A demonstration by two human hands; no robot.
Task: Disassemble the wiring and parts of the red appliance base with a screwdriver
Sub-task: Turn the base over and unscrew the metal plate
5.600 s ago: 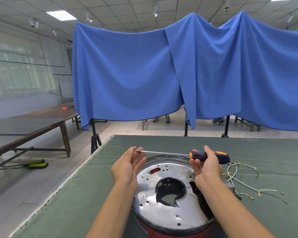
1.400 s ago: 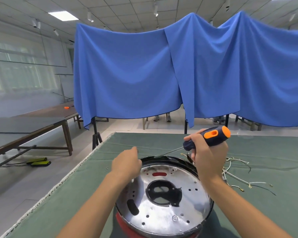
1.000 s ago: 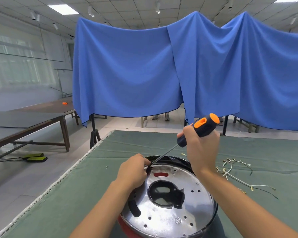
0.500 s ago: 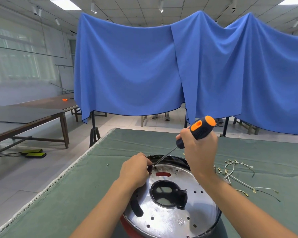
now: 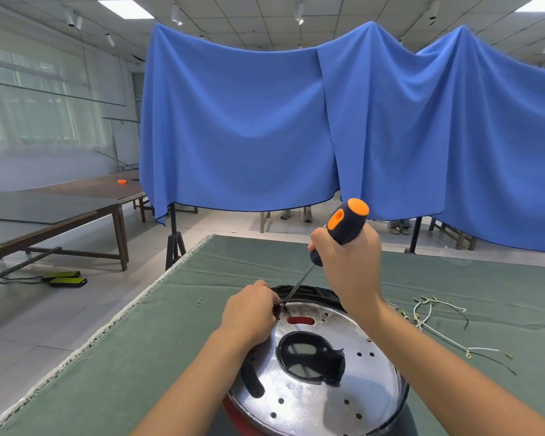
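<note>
Head view: the red appliance base point(image 5: 233, 413) lies near the front edge of the green worktop point(image 5: 139, 357), its perforated metal plate point(image 5: 321, 401) facing up; the right hand point(image 5: 348, 262) is wrapped round the handle of the screwdriver point(image 5: 340, 231), shaft slanting down so the tip meets the plate's far-left rim; the left hand point(image 5: 249, 313) is curled, fingertips gathered just beside the tip, whether pinching a screw or bracing cannot be told. Detached wires point(image 5: 434, 322) lie on the worktop to the right. Risks, as judged: the slanted shaft may cam out of the screw head and strike the nearby left fingers; a loosened screw may drop through the plate's holes; the unclamped base may rotate under torque.
</note>
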